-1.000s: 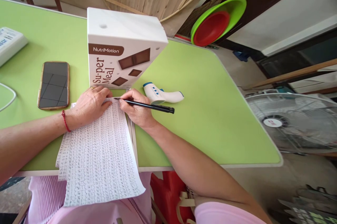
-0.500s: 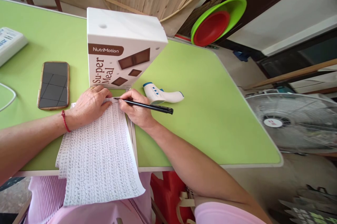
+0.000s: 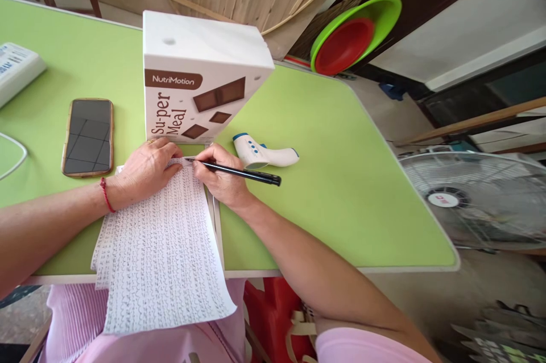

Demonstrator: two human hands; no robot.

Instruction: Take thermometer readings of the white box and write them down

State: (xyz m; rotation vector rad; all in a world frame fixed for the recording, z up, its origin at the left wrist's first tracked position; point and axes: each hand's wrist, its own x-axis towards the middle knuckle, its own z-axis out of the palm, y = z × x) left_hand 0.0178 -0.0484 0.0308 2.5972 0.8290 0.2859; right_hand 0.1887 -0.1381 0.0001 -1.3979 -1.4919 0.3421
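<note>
Pen (image 3: 256, 174) barely shifted, pinched between right fingers (image 3: 213, 151); left fingers (image 3: 168, 151), narrowly parted, rest on paper (image 3: 166, 260).

Left fingers (image 3: 171, 151) lie bent; right fingers (image 3: 216, 153) curl, pinching.

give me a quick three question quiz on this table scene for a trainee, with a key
1. Which hand holds the pen?
2. True or false: in this view, the phone lies to the left of the box.
3. Fill in: the left hand rests on the ____.

Key:
1. The right hand
2. True
3. Paper
</note>
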